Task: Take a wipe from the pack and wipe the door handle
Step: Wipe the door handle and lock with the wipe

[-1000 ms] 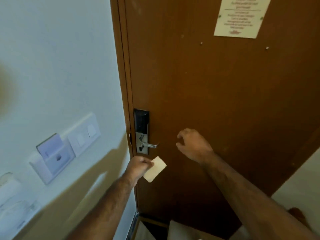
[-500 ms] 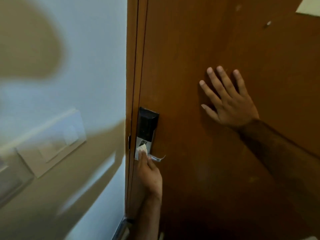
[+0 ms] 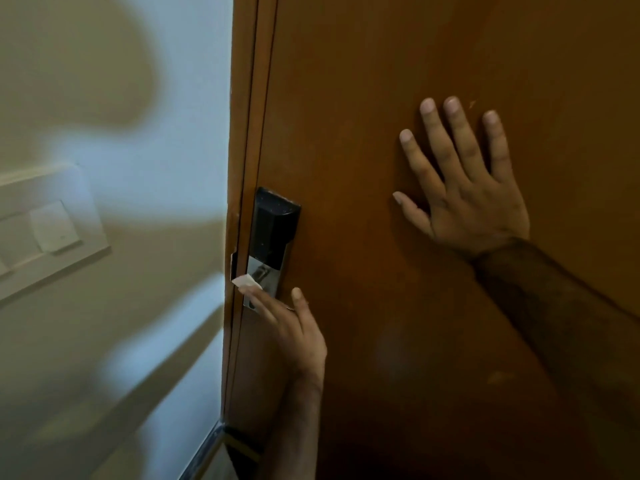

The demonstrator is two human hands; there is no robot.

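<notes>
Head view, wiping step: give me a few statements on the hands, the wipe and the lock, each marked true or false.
1. The right hand lies flat, fingers spread, on the brown wooden door. True.
2. The left hand presses a small white wipe against the silver lock plate. True.
3. The right hand holds the wipe. False: it is empty, and the left hand has the wipe.
4. The black lock housing sits below the silver plate. False: it sits above.
5. A white wall switch panel is mounted on the door. False: it is on the wall left of the door frame.
</notes>
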